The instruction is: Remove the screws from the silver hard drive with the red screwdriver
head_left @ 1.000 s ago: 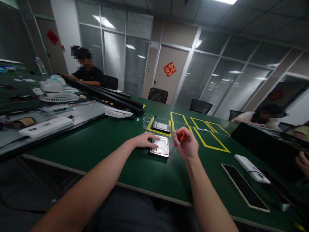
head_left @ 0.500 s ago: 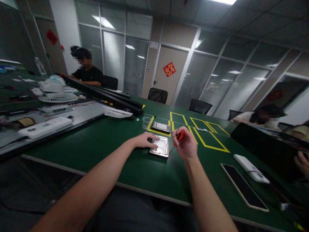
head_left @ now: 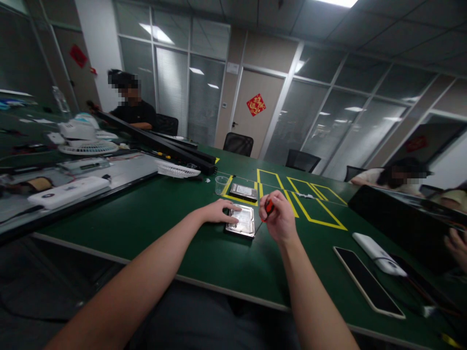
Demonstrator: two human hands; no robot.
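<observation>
A silver hard drive point(head_left: 246, 221) lies flat on the green table in front of me. My left hand point(head_left: 218, 212) grips its left side, thumb and fingers pressing on the top face. In my right hand point(head_left: 281, 218) is a screwdriver point(head_left: 270, 207) with a red and black handle, the fingers wrapped around it. Its thin shaft slants down to the left, and the tip is at the drive's near right corner; whether it sits in a screw is too small to tell. Just behind lies a second hard drive point(head_left: 243, 191), inside a yellow tape outline.
A clear plastic cup point(head_left: 221, 185) stands behind my left hand. Long black bars point(head_left: 175, 148) and white fan parts point(head_left: 178, 169) lie to the left. At right are a phone point(head_left: 368, 282), a white device point(head_left: 379, 253) and a large black case point(head_left: 394, 228). Other people sit around the table.
My right hand has shifted slightly left and the screwdriver has tilted, bringing its tip in to the drive's corner. My left hand and the drive have stayed put.
</observation>
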